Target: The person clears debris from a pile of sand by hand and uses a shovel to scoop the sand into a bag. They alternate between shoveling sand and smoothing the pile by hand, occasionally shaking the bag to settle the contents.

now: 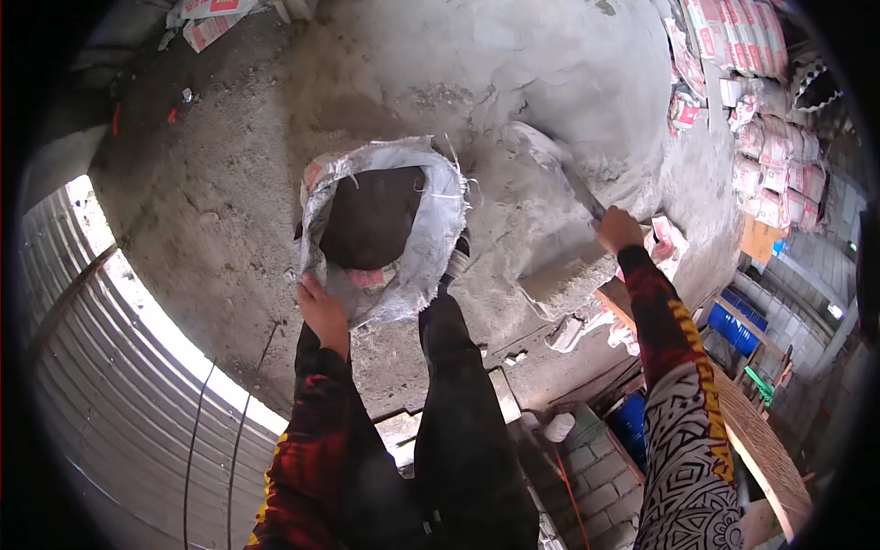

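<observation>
My left hand (pixel 323 313) is closed on the near left rim of an open white woven sack (pixel 438 206). The sack stands upright by my feet with its mouth spread wide, and dark grey powder (pixel 371 218) shows inside. My right hand (pixel 619 229) is wrapped round the dark handle of a shovel (pixel 579 191). Its grey, dusty blade end points away to the upper left, against the heap of grey powder (pixel 596 101). Dust makes the blade's outline hard to make out.
Stacked red-and-white cement bags (pixel 775 170) stand at the right. A square-edged dusty slab (pixel 568 284) lies below my right hand, beside a wooden plank (pixel 756 440). Corrugated metal sheeting (pixel 119 394) bounds the left, with thin rods in front. Blue drums (pixel 736 323) stand lower down at right.
</observation>
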Action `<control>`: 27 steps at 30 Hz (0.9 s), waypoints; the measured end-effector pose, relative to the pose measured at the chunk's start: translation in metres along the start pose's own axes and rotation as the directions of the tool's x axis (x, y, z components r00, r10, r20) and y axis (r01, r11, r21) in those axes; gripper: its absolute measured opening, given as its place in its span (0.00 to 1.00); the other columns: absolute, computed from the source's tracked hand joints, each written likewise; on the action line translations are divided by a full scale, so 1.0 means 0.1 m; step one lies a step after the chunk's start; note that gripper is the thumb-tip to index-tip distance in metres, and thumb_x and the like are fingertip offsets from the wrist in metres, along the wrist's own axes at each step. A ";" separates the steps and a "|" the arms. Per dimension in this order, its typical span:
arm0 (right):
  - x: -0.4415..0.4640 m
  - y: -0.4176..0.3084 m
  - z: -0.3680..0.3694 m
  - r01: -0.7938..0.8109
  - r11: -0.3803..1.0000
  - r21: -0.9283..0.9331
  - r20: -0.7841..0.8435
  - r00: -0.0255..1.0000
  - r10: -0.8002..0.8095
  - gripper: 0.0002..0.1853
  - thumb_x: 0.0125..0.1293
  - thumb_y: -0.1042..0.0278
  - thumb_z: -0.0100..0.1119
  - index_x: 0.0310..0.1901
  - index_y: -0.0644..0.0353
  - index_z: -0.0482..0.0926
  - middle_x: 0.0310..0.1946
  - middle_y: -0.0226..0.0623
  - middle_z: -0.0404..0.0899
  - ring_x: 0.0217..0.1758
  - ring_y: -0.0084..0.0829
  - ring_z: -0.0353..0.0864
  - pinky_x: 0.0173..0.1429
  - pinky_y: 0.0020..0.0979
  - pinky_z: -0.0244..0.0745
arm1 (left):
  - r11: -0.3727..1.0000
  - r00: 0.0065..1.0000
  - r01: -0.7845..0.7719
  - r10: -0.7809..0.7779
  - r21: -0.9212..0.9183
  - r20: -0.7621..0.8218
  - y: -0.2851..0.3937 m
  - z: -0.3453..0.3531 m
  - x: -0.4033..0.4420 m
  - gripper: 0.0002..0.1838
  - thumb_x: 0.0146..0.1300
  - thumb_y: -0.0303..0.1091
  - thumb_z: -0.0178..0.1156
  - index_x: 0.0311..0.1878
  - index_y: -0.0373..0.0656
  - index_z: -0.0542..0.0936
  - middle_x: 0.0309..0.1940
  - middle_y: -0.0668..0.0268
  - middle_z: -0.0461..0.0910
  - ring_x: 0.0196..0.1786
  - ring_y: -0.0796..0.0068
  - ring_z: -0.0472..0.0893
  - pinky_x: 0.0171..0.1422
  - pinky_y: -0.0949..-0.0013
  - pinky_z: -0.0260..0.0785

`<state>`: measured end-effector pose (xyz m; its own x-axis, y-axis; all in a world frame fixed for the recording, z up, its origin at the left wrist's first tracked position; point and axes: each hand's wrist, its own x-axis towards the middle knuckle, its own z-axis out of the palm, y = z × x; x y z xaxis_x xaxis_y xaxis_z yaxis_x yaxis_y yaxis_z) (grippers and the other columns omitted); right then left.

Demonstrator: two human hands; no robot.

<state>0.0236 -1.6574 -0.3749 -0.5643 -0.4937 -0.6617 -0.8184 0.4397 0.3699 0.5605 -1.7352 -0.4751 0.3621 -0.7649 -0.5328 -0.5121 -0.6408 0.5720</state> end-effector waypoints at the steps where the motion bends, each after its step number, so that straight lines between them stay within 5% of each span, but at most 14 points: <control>1: -0.17 0.07 0.02 -0.020 0.994 0.106 -0.006 1.000 0.021 0.24 0.66 0.47 0.59 0.48 0.64 0.78 0.42 0.56 0.84 0.47 0.56 0.84 0.51 0.51 0.78 | 0.999 0.999 -0.039 0.039 -0.006 -0.002 0.01 0.00 0.03 0.30 0.79 0.49 0.42 0.57 0.24 0.75 0.53 0.35 0.77 0.57 0.36 0.75 0.61 0.52 0.65; 3: -0.60 0.24 0.10 -0.138 0.929 0.343 0.036 0.990 0.134 0.25 0.67 0.47 0.59 0.51 0.64 0.74 0.41 0.59 0.83 0.46 0.61 0.82 0.49 0.52 0.77 | 1.000 1.000 -0.022 0.022 -0.001 0.017 0.01 -0.02 0.04 0.30 0.79 0.49 0.42 0.58 0.24 0.74 0.54 0.36 0.77 0.57 0.38 0.75 0.62 0.53 0.65; 5: -1.02 0.61 0.63 -0.312 0.728 0.610 0.235 0.949 0.210 0.23 0.70 0.49 0.59 0.54 0.60 0.74 0.32 0.43 0.82 0.28 0.36 0.83 0.31 0.39 0.77 | 1.000 0.999 -0.005 0.005 0.006 0.037 -0.01 -0.01 0.08 0.31 0.79 0.50 0.43 0.60 0.24 0.73 0.54 0.36 0.77 0.58 0.39 0.76 0.63 0.54 0.65; 7: -1.87 0.43 0.41 -0.482 0.507 0.714 0.421 0.875 0.239 0.16 0.73 0.57 0.57 0.50 0.62 0.74 0.25 0.33 0.77 0.25 0.25 0.81 0.26 0.30 0.76 | 0.998 0.999 -0.025 0.026 -0.055 0.021 -0.05 0.04 0.13 0.32 0.79 0.50 0.43 0.60 0.23 0.73 0.55 0.36 0.76 0.58 0.40 0.76 0.63 0.54 0.65; 9: -2.48 0.53 0.81 -0.539 0.016 0.842 0.537 0.841 0.063 0.13 0.70 0.64 0.57 0.46 0.67 0.74 0.31 0.40 0.81 0.29 0.32 0.83 0.35 0.31 0.80 | 0.999 0.999 0.012 -0.010 -0.043 0.033 0.00 0.07 0.10 0.33 0.79 0.51 0.42 0.61 0.22 0.72 0.57 0.35 0.75 0.60 0.43 0.76 0.64 0.55 0.65; 10: -2.66 0.56 1.10 -0.580 -0.046 0.813 0.576 0.814 -0.077 0.12 0.69 0.62 0.59 0.44 0.62 0.74 0.28 0.36 0.80 0.33 0.28 0.83 0.36 0.29 0.78 | 0.996 0.999 0.024 -0.020 -0.090 0.045 0.00 0.09 0.10 0.34 0.79 0.52 0.42 0.61 0.22 0.72 0.59 0.36 0.75 0.61 0.44 0.75 0.66 0.55 0.64; 12: -2.94 0.22 1.44 -0.643 -0.386 0.662 0.666 0.741 -0.092 0.10 0.69 0.60 0.57 0.43 0.58 0.74 0.26 0.33 0.79 0.27 0.25 0.78 0.32 0.27 0.75 | 0.991 0.998 0.023 -0.015 -0.128 0.059 -0.03 0.14 0.10 0.34 0.79 0.52 0.42 0.62 0.22 0.71 0.60 0.36 0.74 0.63 0.46 0.74 0.67 0.56 0.64; 14: -2.89 -0.30 1.84 -0.666 -0.252 0.702 0.692 0.721 0.024 0.14 0.73 0.53 0.57 0.40 0.54 0.70 0.20 0.26 0.71 0.19 0.20 0.71 0.23 0.25 0.68 | 0.990 0.998 0.035 -0.028 -0.137 0.054 -0.08 0.19 0.11 0.35 0.79 0.53 0.42 0.65 0.23 0.69 0.65 0.38 0.71 0.67 0.48 0.72 0.71 0.58 0.62; 16: -2.83 -0.65 2.24 -0.556 -0.318 0.768 0.595 0.803 0.036 0.16 0.74 0.50 0.55 0.43 0.55 0.72 0.19 0.26 0.69 0.17 0.20 0.70 0.20 0.26 0.66 | 0.992 0.997 0.041 -0.034 -0.117 0.064 0.02 0.18 0.09 0.35 0.79 0.53 0.42 0.67 0.24 0.67 0.67 0.39 0.68 0.70 0.49 0.70 0.73 0.59 0.60; 21: -2.87 -1.06 2.92 -0.631 -0.487 0.603 0.682 0.725 -0.096 0.26 0.75 0.39 0.48 0.36 0.58 0.73 0.17 0.32 0.73 0.16 0.26 0.74 0.22 0.29 0.72 | 0.998 0.989 -0.008 0.000 0.056 0.146 -0.07 0.05 0.23 0.36 0.78 0.54 0.42 0.73 0.27 0.60 0.73 0.44 0.61 0.75 0.53 0.64 0.77 0.62 0.57; 27: -3.13 -1.16 3.45 -0.703 -0.437 0.561 0.770 0.637 -0.037 0.29 0.75 0.39 0.47 0.32 0.61 0.75 0.15 0.31 0.72 0.14 0.25 0.73 0.20 0.29 0.67 | 0.988 0.988 0.056 -0.076 0.142 0.137 -0.07 0.12 0.26 0.38 0.78 0.57 0.39 0.75 0.30 0.58 0.76 0.48 0.58 0.76 0.56 0.62 0.78 0.60 0.56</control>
<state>0.3325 -1.2952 -0.4355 -0.2457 0.2463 -0.9375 0.8153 0.5756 -0.0624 0.5639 -1.7493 -0.5008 0.2901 -0.6978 -0.6550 -0.5961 -0.6671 0.4467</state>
